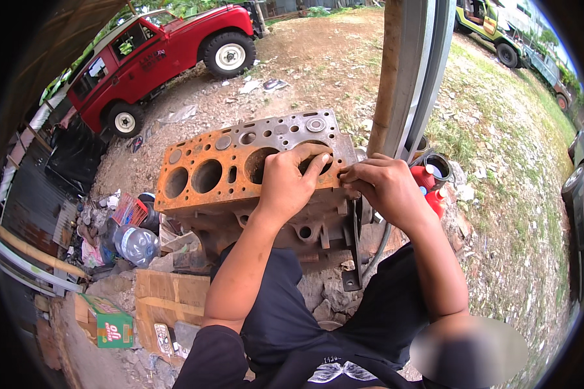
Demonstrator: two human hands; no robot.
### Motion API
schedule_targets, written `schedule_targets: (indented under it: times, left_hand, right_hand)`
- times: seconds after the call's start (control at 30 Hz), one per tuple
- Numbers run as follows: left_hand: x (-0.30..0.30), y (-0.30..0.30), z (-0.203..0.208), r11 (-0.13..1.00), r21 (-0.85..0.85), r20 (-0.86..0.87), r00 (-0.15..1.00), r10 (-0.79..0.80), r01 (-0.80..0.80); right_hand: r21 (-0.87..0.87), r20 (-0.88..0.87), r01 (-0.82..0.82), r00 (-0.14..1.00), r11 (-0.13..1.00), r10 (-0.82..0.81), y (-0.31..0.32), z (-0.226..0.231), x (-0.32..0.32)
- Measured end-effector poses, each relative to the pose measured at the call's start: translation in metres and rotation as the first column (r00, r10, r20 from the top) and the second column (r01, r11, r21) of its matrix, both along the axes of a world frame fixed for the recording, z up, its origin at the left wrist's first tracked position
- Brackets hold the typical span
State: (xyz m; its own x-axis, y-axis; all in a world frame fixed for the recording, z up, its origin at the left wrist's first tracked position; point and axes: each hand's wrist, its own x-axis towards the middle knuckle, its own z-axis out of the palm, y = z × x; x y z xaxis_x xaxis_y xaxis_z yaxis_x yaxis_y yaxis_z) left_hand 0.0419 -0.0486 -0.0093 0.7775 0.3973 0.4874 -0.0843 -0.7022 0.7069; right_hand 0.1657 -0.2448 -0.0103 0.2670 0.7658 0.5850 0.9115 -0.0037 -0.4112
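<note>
The left hand grips the rusty engine block (fingers hooked into a cylinder bore) before the person; the right hand pinches its edge. A green-red carton lies lower left.

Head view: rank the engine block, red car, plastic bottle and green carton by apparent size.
1. Rusty engine block, though its nearness inflates it.
2. Red car, farther off.
3. Plastic bottle and green carton: look alike, unranked.
</note>
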Motion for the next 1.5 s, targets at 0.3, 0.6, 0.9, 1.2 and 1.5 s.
schedule_targets:
  times: [0.3,0.6,0.9,1.2,1.5]
  left_hand:
    - [-0.002,0.001,-0.001,1.000,0.005,0.006,1.000,-0.017,0.017]
    - [-0.003,0.005,-0.004,0.999,-0.037,0.058,0.998,-0.036,0.039]
    - [-0.002,0.003,-0.001,0.993,-0.114,0.081,0.996,-0.028,0.037]
    - [-0.009,0.017,-0.002,0.997,-0.073,0.030,0.999,0.040,-0.037]
    - [-0.014,0.017,-0.007,0.999,0.010,0.078,0.996,0.046,-0.047]
  right_hand:
    - [0.015,0.007,0.006,1.000,1.000,-0.006,-0.002,-0.008,-0.001]
    - [-0.272,0.229,0.187,0.965,0.944,-0.125,-0.016,-0.005,-0.041]
    - [-0.243,0.114,0.225,0.973,0.943,-0.203,-0.009,-0.001,-0.065]
    - [-0.226,0.260,0.399,0.904,0.889,-0.339,-0.008,-0.002,-0.083]
    - [-0.197,0.211,0.378,0.917,0.904,-0.337,0.011,-0.014,-0.075]
